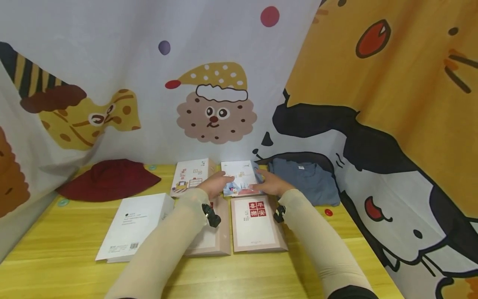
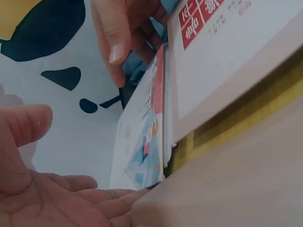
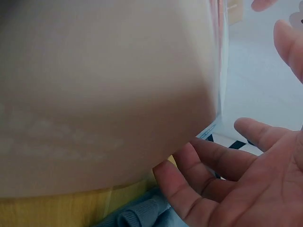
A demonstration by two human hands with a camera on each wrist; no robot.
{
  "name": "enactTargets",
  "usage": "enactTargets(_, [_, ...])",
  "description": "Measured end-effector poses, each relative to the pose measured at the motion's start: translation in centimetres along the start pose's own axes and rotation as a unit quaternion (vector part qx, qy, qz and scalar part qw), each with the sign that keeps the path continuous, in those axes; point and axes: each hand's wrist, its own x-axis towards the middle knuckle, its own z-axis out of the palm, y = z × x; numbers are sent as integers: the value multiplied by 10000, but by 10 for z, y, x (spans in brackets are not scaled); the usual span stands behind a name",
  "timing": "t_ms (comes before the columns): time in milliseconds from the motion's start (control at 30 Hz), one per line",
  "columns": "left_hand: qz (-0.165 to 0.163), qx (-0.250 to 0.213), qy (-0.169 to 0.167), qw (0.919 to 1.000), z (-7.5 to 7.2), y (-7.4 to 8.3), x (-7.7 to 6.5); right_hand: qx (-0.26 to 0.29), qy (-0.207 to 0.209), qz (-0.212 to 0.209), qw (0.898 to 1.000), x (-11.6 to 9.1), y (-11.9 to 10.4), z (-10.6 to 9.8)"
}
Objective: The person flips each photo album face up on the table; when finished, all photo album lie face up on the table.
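Note:
In the head view, a white book with a blue and pink picture point(image 1: 239, 176) lies at the back of the table between both hands. My left hand point(image 1: 217, 184) is at its left side, thumb over the near cover edge. On its other side is my right hand point(image 1: 275, 183), thumb toward the cover. The left wrist view shows the left hand point(image 2: 61, 189) with its palm up and fingers extended beside the book point(image 2: 142, 137). Loosely bent fingers of the right hand point(image 3: 251, 175) appear in the right wrist view; whether they touch the book cannot be seen.
Nearer me lie a book with red square characters point(image 1: 255, 224) and another pinkish book point(image 1: 209, 236), partly behind the left arm. Leftward are a white book point(image 1: 130, 224) and a dark red hat point(image 1: 108, 180). Another white book point(image 1: 190, 174), a folded blue-grey garment point(image 1: 310, 182) and a red button point(image 1: 328, 212) lie about.

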Motion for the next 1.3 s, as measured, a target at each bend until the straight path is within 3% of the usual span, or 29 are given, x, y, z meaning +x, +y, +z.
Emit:
enactTargets(133, [71,-78,-62,9999,1,-1,4,68,48,29,10000,1,2,1])
enactTargets(333, [336,193,-76,9992,2,1,10,93,0,-162,9998,4,1,-3])
enactTargets(500, [517,291,-192,9981,5,5,11,238,-19,112,9997,7,1,-6])
enactTargets(733, [452,363,-245,9980,12,5,16,266,-121,593,9978,12,5,-9])
enactTargets(1067, [239,465,-297,9982,7,2,27,176,-253,654,9974,9,1,-11])
enactTargets(1300, [359,645,-399,9965,10,5,26,144,-213,633,9977,8,1,-11])
